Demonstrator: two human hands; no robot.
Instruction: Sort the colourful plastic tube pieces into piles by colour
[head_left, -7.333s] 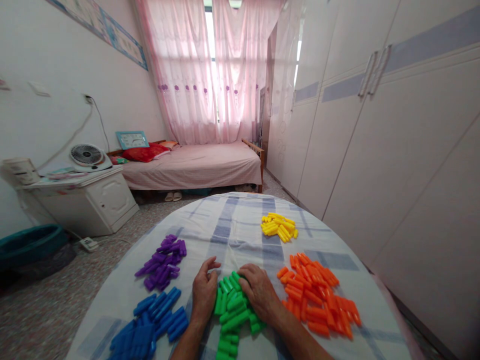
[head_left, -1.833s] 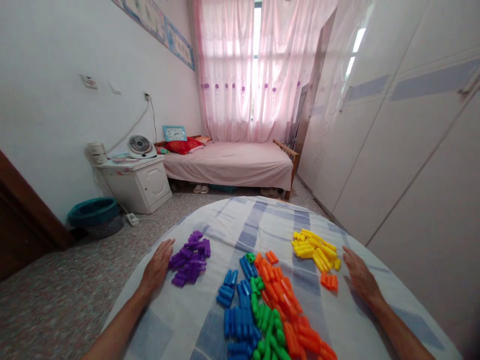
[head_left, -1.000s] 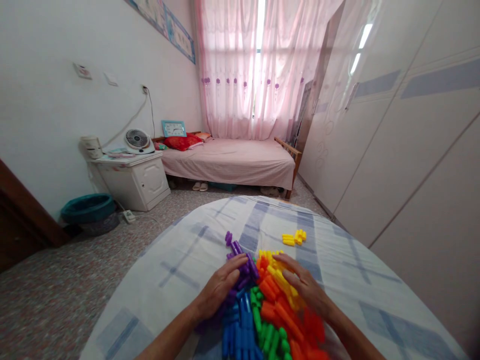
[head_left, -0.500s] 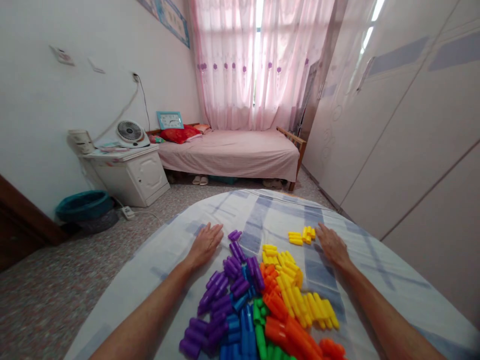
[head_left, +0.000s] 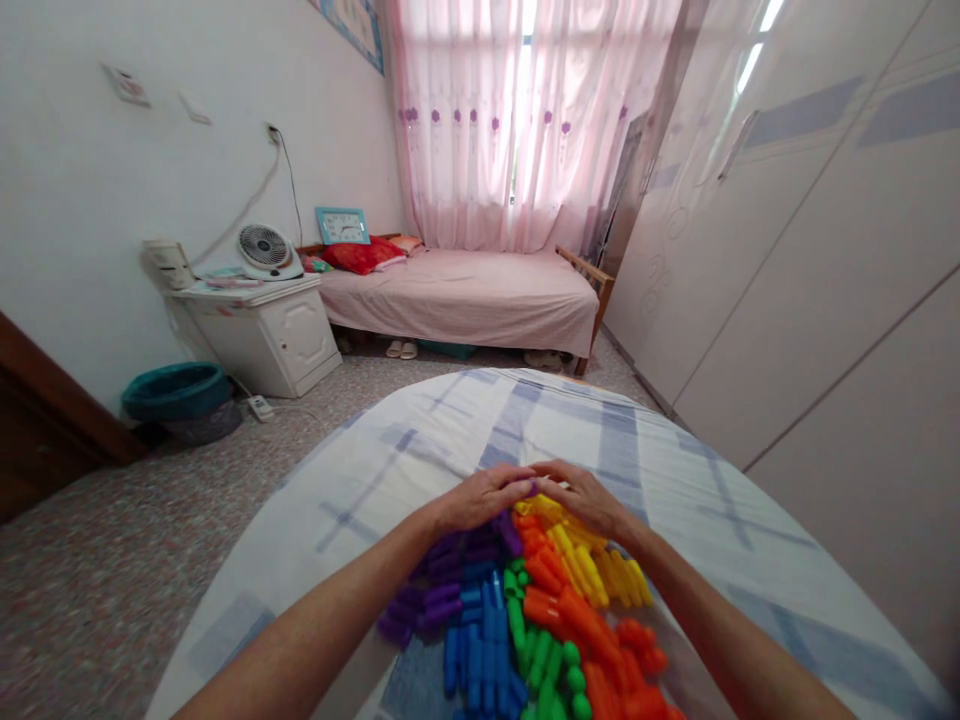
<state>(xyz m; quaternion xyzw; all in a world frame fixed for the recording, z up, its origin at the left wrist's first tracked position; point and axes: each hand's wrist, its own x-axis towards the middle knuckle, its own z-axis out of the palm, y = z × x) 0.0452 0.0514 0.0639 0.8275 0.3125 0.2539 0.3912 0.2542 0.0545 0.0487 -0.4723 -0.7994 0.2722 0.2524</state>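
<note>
Both hands meet at the far end of a pile of glossy plastic peg-shaped toy pieces. My left hand (head_left: 480,498), fingers stretched out, curves round the far purple pieces (head_left: 442,592). My right hand (head_left: 585,500) bends inward over the yellow pieces (head_left: 585,565), its fingertips meeting those of the left. A bit of purple shows between the two hands. Nearer me lie blue pieces (head_left: 487,645), green pieces (head_left: 545,660) and orange pieces (head_left: 581,630), grouped by colour. The hands partly hide the far pieces.
The pile lies on a rounded table with a white and blue checked cloth (head_left: 367,500). Beyond are a bed (head_left: 465,295) with a pink cover and a white cabinet (head_left: 277,340) carrying a fan (head_left: 266,250). A bin (head_left: 180,395) stands left, a wardrobe (head_left: 787,250) right.
My hands have swept inward from both sides of the pile until their fingers meet. The stray far purple and yellow pieces have come in closer to the rest.
</note>
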